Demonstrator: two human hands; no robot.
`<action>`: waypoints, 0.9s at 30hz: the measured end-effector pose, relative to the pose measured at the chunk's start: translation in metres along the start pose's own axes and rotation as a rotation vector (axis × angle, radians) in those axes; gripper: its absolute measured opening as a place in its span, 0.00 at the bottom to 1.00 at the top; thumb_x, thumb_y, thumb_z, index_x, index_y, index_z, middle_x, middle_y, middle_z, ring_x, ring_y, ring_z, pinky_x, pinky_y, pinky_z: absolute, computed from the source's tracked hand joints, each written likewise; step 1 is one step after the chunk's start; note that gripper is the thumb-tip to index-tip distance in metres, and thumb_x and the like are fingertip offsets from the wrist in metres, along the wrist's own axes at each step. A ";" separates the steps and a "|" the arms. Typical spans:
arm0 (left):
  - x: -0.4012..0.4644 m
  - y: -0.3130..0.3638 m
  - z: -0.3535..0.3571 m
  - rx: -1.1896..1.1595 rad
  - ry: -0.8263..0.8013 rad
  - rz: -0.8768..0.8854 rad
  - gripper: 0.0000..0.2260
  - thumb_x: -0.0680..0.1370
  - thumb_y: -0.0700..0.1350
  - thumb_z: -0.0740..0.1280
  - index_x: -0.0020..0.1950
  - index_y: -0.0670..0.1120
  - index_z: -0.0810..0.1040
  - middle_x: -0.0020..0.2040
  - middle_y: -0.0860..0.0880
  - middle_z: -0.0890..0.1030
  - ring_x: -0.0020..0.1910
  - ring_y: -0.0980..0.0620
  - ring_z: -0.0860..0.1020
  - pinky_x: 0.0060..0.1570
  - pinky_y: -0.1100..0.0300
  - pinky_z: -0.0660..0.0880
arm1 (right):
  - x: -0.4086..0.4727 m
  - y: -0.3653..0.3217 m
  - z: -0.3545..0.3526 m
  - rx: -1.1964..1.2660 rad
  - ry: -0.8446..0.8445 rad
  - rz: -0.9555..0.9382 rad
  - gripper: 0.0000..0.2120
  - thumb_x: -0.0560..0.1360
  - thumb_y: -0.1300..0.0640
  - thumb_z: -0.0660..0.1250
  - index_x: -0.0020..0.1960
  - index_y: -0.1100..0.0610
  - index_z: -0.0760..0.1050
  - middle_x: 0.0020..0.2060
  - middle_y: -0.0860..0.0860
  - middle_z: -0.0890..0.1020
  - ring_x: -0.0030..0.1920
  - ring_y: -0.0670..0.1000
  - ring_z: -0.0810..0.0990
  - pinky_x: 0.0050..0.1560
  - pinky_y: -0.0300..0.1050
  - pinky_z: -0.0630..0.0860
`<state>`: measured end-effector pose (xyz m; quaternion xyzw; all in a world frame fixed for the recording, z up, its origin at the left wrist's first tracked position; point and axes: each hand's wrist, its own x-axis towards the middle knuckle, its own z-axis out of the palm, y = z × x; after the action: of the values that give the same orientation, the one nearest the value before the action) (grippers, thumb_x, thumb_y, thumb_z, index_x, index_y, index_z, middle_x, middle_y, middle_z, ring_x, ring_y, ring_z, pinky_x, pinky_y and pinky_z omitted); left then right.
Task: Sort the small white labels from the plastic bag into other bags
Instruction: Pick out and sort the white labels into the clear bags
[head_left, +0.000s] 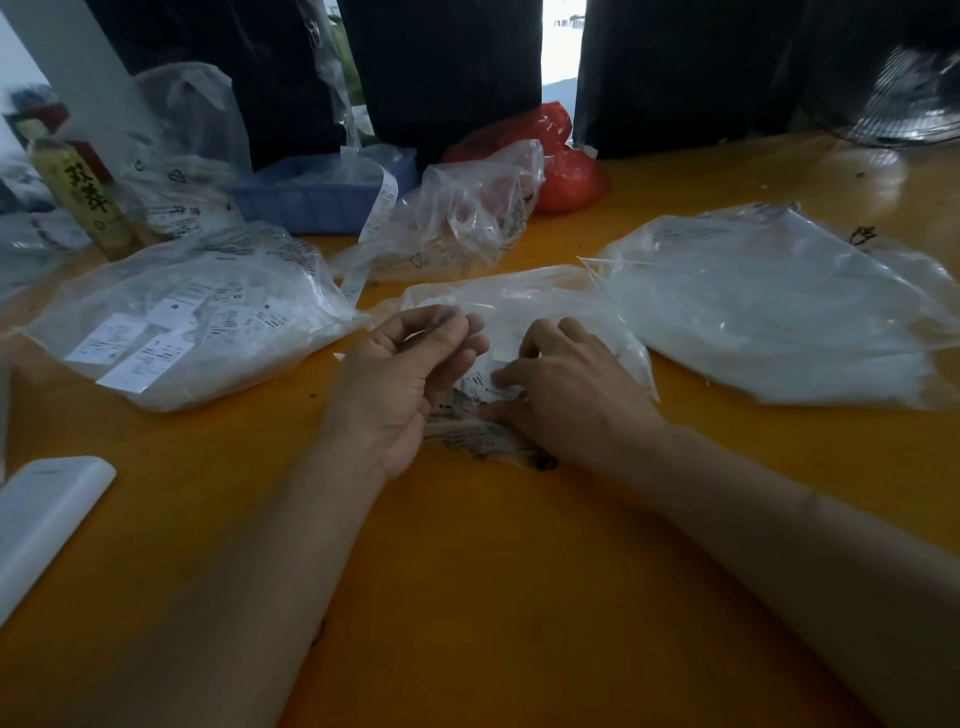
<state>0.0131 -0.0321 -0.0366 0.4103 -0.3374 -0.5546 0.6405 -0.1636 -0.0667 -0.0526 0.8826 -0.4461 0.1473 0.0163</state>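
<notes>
White block (44, 525): rounded-edged, flat on the table at the near left edge; what it is cannot be told.
Table (493, 597): orange top, bearing all items listed.
Left hand (402, 382): palm turned inward, fingers curled, fingertips pinching the thin clear film of the centre bag.
Right hand (563, 392): palm down on the centre bag, fingers bent and pressing among the labels; whether it pinches one cannot be told.
Centre bag (519, 301): clear plastic, crumpled, under and between both hands.
Small white labels (488, 376): printed slips, seen inside the centre bag between the two hands.
Left bag (182, 322): clear, lying flat, left of the hands; holds many white printed labels.
Right bag (779, 306): large, clear, whitish contents, right of the hands; its near edge touches the centre bag.
Far middle bag (467, 218): clear, puffed up, beyond the centre bag.
Bottle (78, 192): yellow-labelled, upright, far left.
Blue tray (311, 200): behind the left bag.
Red bag (566, 166): just behind the far middle bag.
</notes>
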 end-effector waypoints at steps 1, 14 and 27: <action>0.001 -0.001 0.000 -0.030 -0.002 0.000 0.11 0.71 0.38 0.75 0.52 0.41 0.82 0.51 0.40 0.88 0.50 0.46 0.88 0.41 0.65 0.83 | -0.001 -0.001 0.000 -0.004 0.017 -0.016 0.21 0.79 0.36 0.62 0.63 0.46 0.81 0.54 0.50 0.74 0.55 0.53 0.69 0.56 0.49 0.71; 0.002 -0.005 0.002 -0.003 0.033 0.005 0.10 0.73 0.42 0.75 0.53 0.40 0.85 0.50 0.41 0.88 0.51 0.45 0.87 0.46 0.61 0.84 | -0.002 0.009 0.001 0.099 -0.009 0.137 0.26 0.76 0.33 0.67 0.68 0.46 0.78 0.56 0.49 0.75 0.59 0.53 0.74 0.56 0.48 0.72; 0.003 -0.005 0.000 0.029 0.025 0.002 0.07 0.81 0.38 0.70 0.57 0.40 0.84 0.50 0.43 0.89 0.52 0.48 0.88 0.44 0.65 0.82 | 0.002 0.001 0.003 0.167 -0.076 0.287 0.30 0.72 0.31 0.71 0.63 0.52 0.76 0.60 0.51 0.72 0.47 0.51 0.75 0.47 0.45 0.68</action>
<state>0.0119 -0.0355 -0.0410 0.4262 -0.3379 -0.5436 0.6393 -0.1625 -0.0690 -0.0550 0.8131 -0.5540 0.1511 -0.0954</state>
